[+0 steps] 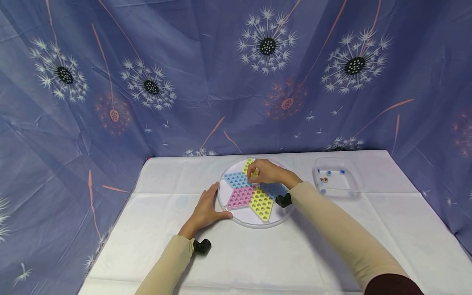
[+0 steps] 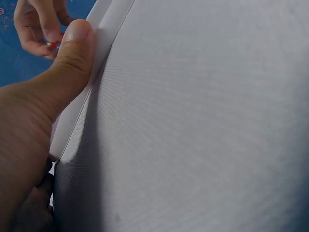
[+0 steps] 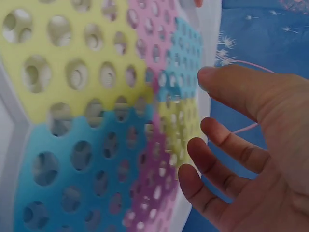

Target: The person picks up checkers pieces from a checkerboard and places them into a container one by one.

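Note:
A round Chinese checkers board (image 1: 241, 213) with a yellow, pink and blue star of holes lies on the table; its holes fill much of the right wrist view. My left hand (image 1: 205, 211) rests against the board's left rim, thumb along the near edge and fingers straight up the side; that thumb (image 2: 75, 60) presses the rim in the left wrist view. Over the far part of the star, my right hand (image 1: 266, 171) pinches a small red marble (image 2: 52, 46) between thumb and fingertips. In the right wrist view its other fingers (image 3: 207, 162) are loosely bent.
A clear plastic container (image 1: 337, 191) right of the board holds several blue marbles (image 1: 329, 173) and red ones (image 1: 324, 180). White cloth (image 1: 258, 262) covers the table. Behind it hangs a blue dandelion-print curtain (image 1: 206, 73).

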`<state>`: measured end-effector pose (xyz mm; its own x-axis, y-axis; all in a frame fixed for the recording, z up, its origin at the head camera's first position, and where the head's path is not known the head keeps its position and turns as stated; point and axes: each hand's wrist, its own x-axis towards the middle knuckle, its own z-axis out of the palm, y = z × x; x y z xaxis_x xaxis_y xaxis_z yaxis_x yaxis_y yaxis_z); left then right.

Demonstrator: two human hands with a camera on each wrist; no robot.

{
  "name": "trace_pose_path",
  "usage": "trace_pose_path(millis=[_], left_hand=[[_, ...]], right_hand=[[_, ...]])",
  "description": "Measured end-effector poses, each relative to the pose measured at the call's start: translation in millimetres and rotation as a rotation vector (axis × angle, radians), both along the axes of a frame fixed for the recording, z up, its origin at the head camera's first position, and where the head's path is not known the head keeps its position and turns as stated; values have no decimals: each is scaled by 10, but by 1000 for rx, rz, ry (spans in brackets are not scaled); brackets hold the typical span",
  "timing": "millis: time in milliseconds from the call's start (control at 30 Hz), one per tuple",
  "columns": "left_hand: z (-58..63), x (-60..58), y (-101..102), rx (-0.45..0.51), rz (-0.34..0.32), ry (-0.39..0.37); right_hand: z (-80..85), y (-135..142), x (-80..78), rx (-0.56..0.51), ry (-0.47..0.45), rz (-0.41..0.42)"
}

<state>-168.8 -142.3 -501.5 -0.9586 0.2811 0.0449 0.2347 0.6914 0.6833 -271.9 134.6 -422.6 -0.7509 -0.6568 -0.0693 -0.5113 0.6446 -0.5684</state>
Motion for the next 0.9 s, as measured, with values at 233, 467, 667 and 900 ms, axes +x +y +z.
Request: trace_pose_path(millis=[233,467,667,900], left_hand=[[0,1,0,0,-11,8],[4,7,-1,3,-16,22],[10,14,-2,3,-12,19],[2,5,-6,6,-15,25]], right_hand=[[140,29,1,-109,63,-8],[235,24,26,-197,111,-70],[284,21,51,-275,131,-122],[265,18,41,-291,143,-136]])
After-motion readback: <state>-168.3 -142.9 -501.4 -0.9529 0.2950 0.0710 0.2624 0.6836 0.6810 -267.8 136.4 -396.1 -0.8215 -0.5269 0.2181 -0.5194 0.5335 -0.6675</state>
